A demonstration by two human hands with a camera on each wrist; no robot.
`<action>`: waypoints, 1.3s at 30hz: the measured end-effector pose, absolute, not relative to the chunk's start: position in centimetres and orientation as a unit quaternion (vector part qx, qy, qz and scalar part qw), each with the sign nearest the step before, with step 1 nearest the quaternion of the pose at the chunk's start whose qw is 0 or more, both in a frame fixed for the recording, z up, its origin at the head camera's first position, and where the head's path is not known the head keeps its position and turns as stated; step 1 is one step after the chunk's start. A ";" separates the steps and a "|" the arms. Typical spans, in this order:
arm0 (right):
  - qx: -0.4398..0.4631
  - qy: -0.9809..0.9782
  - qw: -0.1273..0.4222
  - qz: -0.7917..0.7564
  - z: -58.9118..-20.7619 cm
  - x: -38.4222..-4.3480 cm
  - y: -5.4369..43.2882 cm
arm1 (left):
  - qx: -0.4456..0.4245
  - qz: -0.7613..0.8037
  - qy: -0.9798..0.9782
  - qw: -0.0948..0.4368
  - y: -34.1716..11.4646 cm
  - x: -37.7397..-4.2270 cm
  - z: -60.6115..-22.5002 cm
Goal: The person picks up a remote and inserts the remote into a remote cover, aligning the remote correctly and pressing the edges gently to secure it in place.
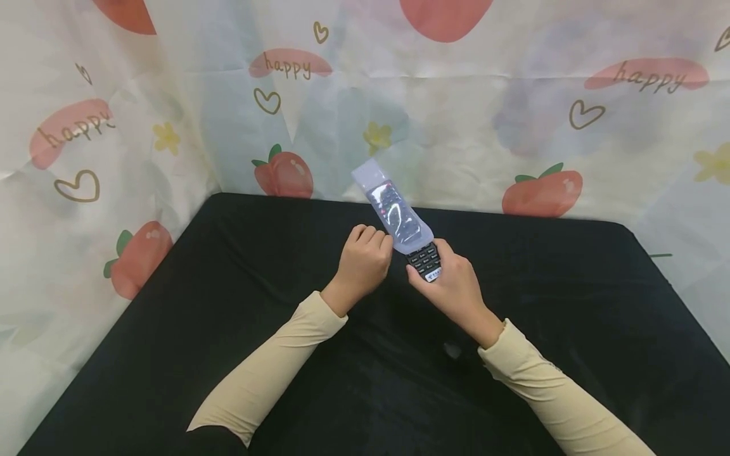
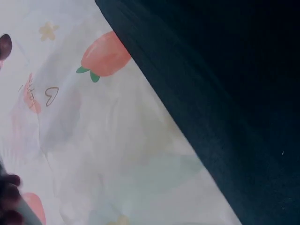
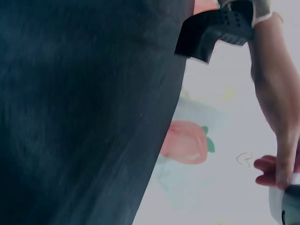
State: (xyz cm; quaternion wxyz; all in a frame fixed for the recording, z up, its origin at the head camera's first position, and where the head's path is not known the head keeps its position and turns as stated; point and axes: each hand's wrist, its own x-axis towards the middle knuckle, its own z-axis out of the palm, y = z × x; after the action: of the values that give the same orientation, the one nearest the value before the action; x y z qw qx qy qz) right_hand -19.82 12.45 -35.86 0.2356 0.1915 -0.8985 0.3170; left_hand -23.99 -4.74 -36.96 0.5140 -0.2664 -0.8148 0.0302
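I'm holding a black remote (image 1: 424, 258) aslant; its upper part is sitting inside a clear sleeve (image 1: 395, 210), lower keys protruding.

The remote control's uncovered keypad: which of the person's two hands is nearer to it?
Right. The right hand grips around the keypad; the left hand is farther off, left of it, by the plastic sleeve's lower edge.
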 end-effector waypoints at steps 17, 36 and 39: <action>0.198 -0.890 0.261 0.318 -35.1 -19.9 12.4 | -0.287 -0.010 -0.817 0.499 -4.6 -23.4 -36.6; 0.328 -0.802 0.500 -0.011 -35.8 -21.5 13.8 | -0.240 -0.066 -0.851 0.462 -3.1 -21.6 -34.9; 0.333 -0.802 0.496 -0.016 -35.8 -21.4 13.5 | -0.251 -0.083 -0.848 0.459 -2.6 -21.6 -34.9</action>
State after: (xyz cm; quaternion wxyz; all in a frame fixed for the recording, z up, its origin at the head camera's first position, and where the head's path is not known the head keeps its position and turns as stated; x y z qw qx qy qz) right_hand -21.36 13.55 -35.79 0.4960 0.3331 -0.8017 -0.0162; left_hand -21.56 -2.63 -34.89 0.4590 -0.2507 -0.8483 -0.0834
